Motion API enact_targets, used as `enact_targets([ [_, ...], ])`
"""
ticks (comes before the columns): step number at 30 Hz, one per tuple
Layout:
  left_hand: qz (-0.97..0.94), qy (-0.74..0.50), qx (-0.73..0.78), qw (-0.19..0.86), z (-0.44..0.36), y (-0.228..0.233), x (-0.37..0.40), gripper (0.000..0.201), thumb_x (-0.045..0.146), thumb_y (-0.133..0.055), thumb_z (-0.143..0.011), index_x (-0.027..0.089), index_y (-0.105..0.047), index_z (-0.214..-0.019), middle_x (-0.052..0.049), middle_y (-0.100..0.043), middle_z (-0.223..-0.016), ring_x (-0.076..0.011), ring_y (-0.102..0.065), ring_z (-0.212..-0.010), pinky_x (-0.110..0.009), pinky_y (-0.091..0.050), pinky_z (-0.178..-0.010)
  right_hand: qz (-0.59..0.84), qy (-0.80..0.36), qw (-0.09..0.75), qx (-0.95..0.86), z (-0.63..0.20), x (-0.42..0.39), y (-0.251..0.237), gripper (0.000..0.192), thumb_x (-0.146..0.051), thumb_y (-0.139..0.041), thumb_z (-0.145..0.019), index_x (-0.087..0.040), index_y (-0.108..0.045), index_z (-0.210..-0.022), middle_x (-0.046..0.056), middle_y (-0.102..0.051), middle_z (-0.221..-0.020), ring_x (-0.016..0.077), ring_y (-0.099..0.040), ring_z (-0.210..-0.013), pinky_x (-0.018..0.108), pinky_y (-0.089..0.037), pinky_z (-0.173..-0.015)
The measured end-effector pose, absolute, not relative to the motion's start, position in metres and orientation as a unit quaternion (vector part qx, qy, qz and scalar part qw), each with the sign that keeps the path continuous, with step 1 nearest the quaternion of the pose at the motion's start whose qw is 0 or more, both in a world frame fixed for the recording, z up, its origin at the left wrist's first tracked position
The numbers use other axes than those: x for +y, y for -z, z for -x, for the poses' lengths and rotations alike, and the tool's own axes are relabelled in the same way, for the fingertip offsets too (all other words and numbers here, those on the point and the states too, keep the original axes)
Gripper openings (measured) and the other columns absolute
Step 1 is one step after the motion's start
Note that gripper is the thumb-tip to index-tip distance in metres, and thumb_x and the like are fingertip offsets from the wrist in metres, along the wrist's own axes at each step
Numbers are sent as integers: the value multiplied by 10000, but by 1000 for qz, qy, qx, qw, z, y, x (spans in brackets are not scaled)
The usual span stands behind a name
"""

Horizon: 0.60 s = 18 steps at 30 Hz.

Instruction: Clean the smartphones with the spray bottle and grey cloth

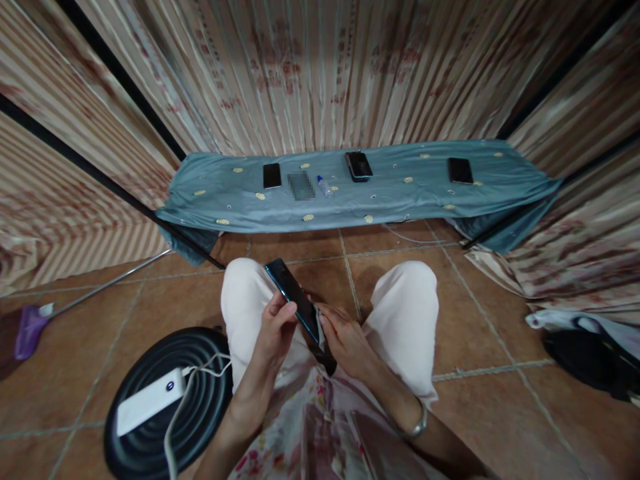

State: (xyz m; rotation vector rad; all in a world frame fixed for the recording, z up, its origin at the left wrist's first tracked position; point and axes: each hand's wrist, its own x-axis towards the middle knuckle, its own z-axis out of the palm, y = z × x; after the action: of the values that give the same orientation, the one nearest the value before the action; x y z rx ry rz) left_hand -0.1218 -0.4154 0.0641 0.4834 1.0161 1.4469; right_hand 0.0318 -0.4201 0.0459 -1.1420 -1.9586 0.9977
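Left hand (277, 327) and right hand (345, 337) both grasping a dark phone (293, 300) over the lap, tilted, above tiled floor (480, 333)

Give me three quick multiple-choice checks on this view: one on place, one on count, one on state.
1. Where is the white power bank?
A. On the black round stool at the person's left
B. On the blue cloth
C. On the tiled floor

2. How many dark phones lie on the blue cloth?
A. One
B. Three
C. Five

3. How is the phone over the lap held?
A. Lying flat on a knee
B. By the left hand, the right hand at its lower end
C. Untouched

Answers: 1 A, it rests on the stool top. 2 B, three dark slabs spaced along the cloth. 3 B, left fingers wrap it.
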Motion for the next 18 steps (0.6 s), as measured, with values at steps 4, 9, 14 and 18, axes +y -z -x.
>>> enact_targets([
  [4,-212,-627,453,597,126,-64,-411,415,373,-877,-512,189,-722,-851,13,-701,-729,-200,-705,-784,-321,-546,-811,436,-531,342,-641,-30,-417,-32,415,-361,-376,-990,-197,-606,-1293,65,-719,-1156,200,-670,-1041,355,-509,-948],
  [9,-222,-639,473,564,127,-59,-406,419,309,-883,-506,189,-724,-875,5,-705,-808,-165,-680,-782,-315,-536,-840,429,-595,372,-568,-27,-415,-21,426,-459,-436,-941,-195,-695,-1154,35,-736,-945,206,-663,-936,343,-509,-894],
  [14,-247,-652,515,499,126,-46,-401,569,220,-887,-477,207,-699,-1014,0,-691,-927,-159,-656,-859,-325,-501,-897,464,-587,358,-559,-26,-420,-16,413,-479,-467,-926,-175,-733,-1014,14,-678,-744,175,-611,-728,287,-509,-737],
  [18,-268,-646,541,467,129,-36,-395,608,220,-881,-475,200,-684,-1050,-30,-686,-995,-196,-633,-972,-364,-469,-959,467,-572,360,-571,-24,-426,-23,445,-470,-410,-953,-176,-731,-1044,45,-724,-870,200,-656,-844,301,-518,-812],
])
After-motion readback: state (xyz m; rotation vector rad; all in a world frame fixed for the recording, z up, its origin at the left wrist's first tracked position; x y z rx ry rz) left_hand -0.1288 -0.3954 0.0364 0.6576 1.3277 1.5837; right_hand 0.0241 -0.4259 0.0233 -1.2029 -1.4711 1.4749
